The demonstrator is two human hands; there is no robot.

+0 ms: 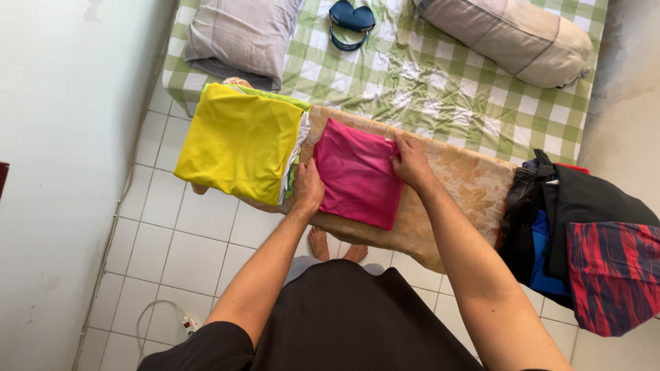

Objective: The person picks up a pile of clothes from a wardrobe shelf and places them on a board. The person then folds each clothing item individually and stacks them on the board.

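Pink folded cloth (357, 173), a smooth flat rectangle, lies on a tan floral-patterned board (467, 185) at the edge of a bed with a green-and-white checked sheet (440, 75). Beside it on the left sits a stack of folded garments topped by a glossy yellow one (237, 141). The left hand (309, 187) presses flat on the cloth's left edge, fingers spread, while the right hand (411, 165) rests open-palmed on its upper right corner.

Both hands flat on folded pink garment (357, 172): left hand (309, 187) on its left edge, right hand (411, 163) on its upper right corner; yellow folded stack (237, 141) just left of it, dark clothes pile (584, 233) well right
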